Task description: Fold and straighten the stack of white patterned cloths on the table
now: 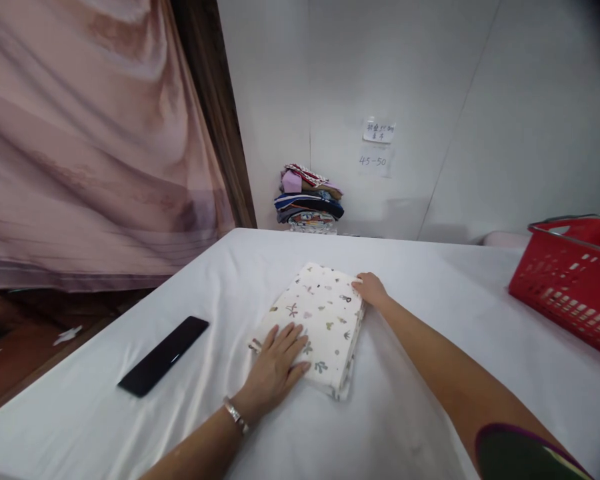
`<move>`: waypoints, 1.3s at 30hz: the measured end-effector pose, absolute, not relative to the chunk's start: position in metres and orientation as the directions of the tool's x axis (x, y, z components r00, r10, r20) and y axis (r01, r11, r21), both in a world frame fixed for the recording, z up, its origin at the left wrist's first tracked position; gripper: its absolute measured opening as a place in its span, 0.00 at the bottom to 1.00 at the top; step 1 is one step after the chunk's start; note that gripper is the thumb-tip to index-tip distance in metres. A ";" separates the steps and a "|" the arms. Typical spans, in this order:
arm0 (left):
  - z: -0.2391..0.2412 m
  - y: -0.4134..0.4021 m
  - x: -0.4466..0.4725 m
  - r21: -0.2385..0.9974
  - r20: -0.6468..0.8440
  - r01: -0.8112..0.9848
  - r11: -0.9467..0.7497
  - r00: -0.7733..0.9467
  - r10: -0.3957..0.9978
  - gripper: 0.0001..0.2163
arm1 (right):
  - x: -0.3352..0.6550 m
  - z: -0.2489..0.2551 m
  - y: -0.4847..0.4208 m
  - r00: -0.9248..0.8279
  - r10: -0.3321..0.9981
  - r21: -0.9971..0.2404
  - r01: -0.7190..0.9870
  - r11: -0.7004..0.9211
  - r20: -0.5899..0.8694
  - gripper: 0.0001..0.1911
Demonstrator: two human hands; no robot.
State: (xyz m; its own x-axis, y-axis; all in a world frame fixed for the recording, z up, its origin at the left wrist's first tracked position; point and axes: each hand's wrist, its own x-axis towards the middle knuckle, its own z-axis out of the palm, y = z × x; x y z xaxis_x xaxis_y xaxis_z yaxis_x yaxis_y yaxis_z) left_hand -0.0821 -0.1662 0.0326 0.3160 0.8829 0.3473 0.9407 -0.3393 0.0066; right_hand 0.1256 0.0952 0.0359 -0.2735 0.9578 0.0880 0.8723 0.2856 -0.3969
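White plant-print cloth (pixel 325 317), folded, sits on the white-covered table (pixel 430 280). Left hand (pixel 274 371) is flat on its near-left part; right hand (pixel 371 291) is at the far-right corner, can't tell if pinching. Light, even palm pressure probably keeps layers square.

A paper (pixel 375 167) on the wall (pixel 430 87) reads "45-50", below a blurred handwritten label (pixel 379 131).

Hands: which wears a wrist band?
The left hand, lying on the patterned cloth, wears the silvery band; the right hand, at the cloth's far-right corner, wears none.
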 end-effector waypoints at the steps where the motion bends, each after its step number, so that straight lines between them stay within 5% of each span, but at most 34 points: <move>1: 0.032 -0.166 -0.083 0.010 0.347 0.940 -0.340 0.316 0.883 0.21 | 0.126 0.032 0.098 -0.281 0.954 -0.393 0.870 0.299 0.104 0.19; 9: 0.042 -0.168 -0.085 0.060 0.313 0.942 -0.330 0.297 0.902 0.21 | 0.131 0.037 0.097 -0.312 0.942 -0.321 0.886 0.334 0.120 0.24; 14: 0.047 -0.153 -0.100 0.052 0.441 0.987 -0.152 0.113 0.890 0.22 | 0.099 0.066 0.066 -0.586 0.779 -0.181 0.760 0.624 0.223 0.30; 17: 0.035 -0.147 -0.109 0.053 0.424 0.999 -0.009 -0.014 0.905 0.26 | 0.079 0.059 0.060 -0.685 0.721 -0.150 0.706 0.692 0.105 0.34; 22: 0.017 -0.150 -0.112 0.039 0.368 0.998 0.044 -0.056 0.928 0.27 | 0.073 0.038 0.072 -0.661 0.740 -0.156 0.749 0.644 -0.121 0.37; 30: 0.017 -0.149 -0.108 0.050 0.391 0.997 0.056 -0.071 0.918 0.26 | 0.035 0.065 0.062 -0.737 0.676 -0.229 0.659 0.716 -0.008 0.36; 39: 0.017 -0.148 -0.108 0.035 0.397 0.997 0.063 -0.071 0.915 0.27 | 0.001 0.038 0.080 -0.810 0.586 -0.219 0.572 0.791 0.000 0.35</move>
